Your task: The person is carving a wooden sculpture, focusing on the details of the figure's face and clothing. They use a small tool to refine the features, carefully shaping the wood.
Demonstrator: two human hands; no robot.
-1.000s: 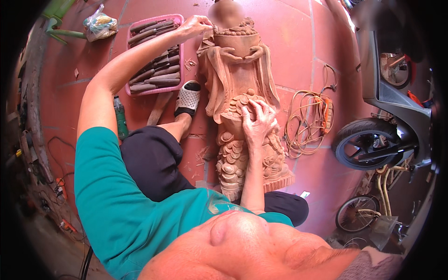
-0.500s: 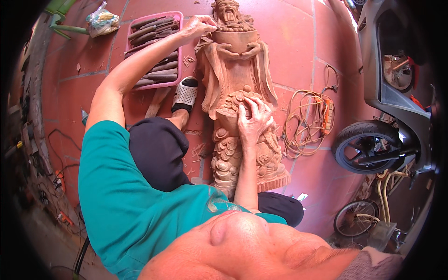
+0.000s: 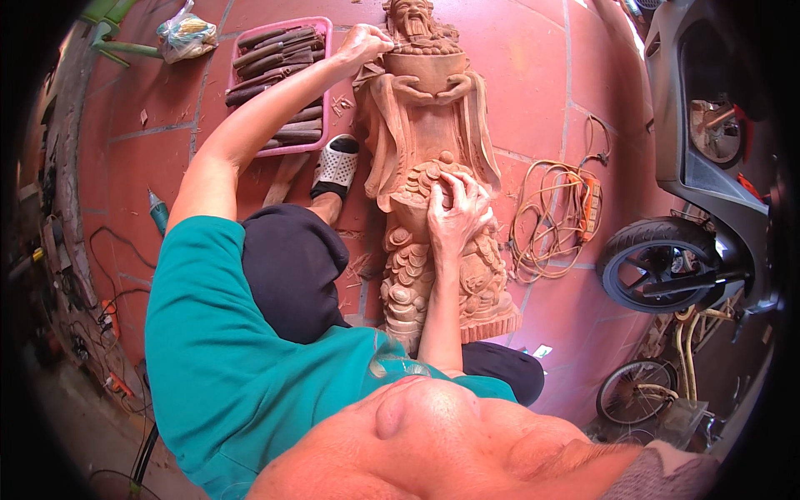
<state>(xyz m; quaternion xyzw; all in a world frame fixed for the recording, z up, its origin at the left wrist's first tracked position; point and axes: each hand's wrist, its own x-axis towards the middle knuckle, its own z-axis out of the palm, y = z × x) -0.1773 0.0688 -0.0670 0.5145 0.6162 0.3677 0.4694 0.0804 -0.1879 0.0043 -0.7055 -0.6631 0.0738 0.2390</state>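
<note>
A carved wooden statue (image 3: 429, 125) of a bearded, robed figure lies on its back in front of me, its head at the far end. Its carved hands hold a bowl shape, and a heap of carved coins (image 3: 425, 177) sits lower down. At the shoulder beside the beard, my left hand (image 3: 365, 43) is closed in a pinch; whatever is between the fingertips is too small to make out. My right hand (image 3: 457, 208) rests on the coin heap, fingers bent and somewhat apart, with no tool visible in it.
Left of the statue stands a pink basket (image 3: 327, 83) full of dark-handled tools (image 3: 275, 62). A coiled cord (image 3: 542, 221) with an orange power strip (image 3: 590, 208) lies on the right, near a motorbike wheel (image 3: 658, 262). Wood chips dot the tiles. A plastic bag (image 3: 187, 37) hangs far left.
The whole view has shifted slightly, so everything appears a little further right. My left hand stays at the statue's shoulder and my right hand on the coins, with hardly any movement.
</note>
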